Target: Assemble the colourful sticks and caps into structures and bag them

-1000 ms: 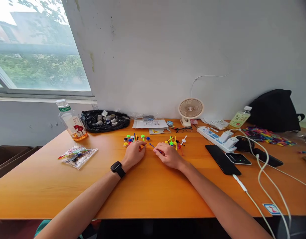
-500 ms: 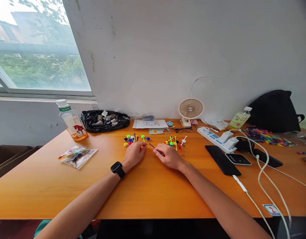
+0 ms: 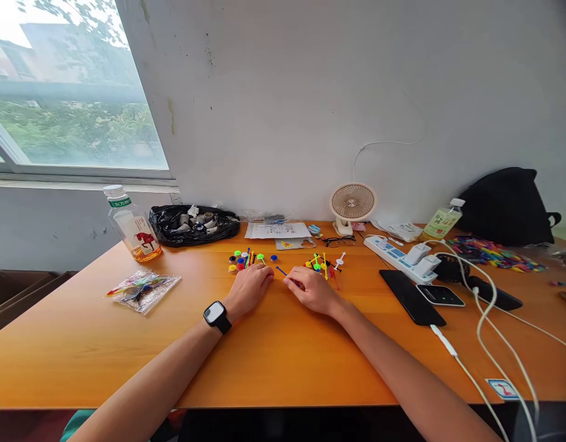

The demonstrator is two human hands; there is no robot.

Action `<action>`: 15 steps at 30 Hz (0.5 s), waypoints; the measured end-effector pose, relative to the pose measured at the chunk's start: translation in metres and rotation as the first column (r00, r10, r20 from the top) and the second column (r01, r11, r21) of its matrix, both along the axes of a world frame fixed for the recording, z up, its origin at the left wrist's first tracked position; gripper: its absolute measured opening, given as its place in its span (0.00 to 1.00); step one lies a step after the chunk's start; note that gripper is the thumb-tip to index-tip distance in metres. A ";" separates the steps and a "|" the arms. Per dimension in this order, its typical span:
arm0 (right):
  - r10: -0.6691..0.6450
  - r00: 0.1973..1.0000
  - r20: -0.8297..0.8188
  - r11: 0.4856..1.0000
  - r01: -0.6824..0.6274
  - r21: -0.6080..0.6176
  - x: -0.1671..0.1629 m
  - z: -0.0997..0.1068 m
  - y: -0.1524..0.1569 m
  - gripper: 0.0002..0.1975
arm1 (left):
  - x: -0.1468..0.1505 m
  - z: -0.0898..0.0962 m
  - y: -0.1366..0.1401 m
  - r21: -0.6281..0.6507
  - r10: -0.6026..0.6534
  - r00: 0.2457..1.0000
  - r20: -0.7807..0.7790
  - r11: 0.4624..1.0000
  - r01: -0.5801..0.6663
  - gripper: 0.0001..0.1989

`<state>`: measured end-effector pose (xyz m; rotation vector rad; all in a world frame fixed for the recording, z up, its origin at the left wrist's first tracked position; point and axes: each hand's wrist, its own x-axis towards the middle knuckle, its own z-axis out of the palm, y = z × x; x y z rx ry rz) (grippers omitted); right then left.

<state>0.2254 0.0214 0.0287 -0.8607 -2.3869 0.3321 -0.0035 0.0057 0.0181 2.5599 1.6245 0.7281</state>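
My left hand (image 3: 251, 285), with a black watch on its wrist, is closed with fingers curled down. From its fingertips rises a small green plastic disc on a thin stem (image 3: 260, 257), tilted left; the grip on the stem is partly hidden. My right hand (image 3: 312, 287) is closed around a blue plastic stick (image 3: 280, 270), whose tip points left towards my left hand. Beyond my left hand lie several small coloured discs and sticks (image 3: 240, 261). Past my right hand is another group of yellow, green, white and red plastic pieces (image 3: 325, 264).
At left are a clear bag of parts (image 3: 145, 290), a drink bottle (image 3: 134, 227) and a black plastic bag (image 3: 172, 227). Papers (image 3: 278, 230), glasses (image 3: 341, 240) and a fan (image 3: 353, 205) stand behind. A power strip (image 3: 396, 258), phone (image 3: 409, 294) and cables occupy the right.
My left hand has turned, its fingers curling further down, and the watch face has lit up. The green disc has tipped and shifted slightly left. My right hand and the blue stick stay nearly still.
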 end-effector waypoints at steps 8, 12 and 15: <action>-0.004 1.000 -0.017 1.000 0.004 0.000 0.000 -0.006 0.004 0.11 | 0.012 0.006 -0.013 0.015 -0.120 0.993 -0.017 0.993 0.120 0.10; 0.008 0.998 -0.055 1.000 -0.009 -0.018 0.002 -0.010 0.007 0.11 | 0.019 0.007 -0.020 0.045 -0.199 0.976 0.091 0.980 0.196 0.11; 0.041 0.999 -0.035 0.998 -0.043 -0.045 0.003 -0.009 0.007 0.10 | 0.025 0.009 -0.027 0.057 -0.280 0.943 0.180 0.960 0.274 0.11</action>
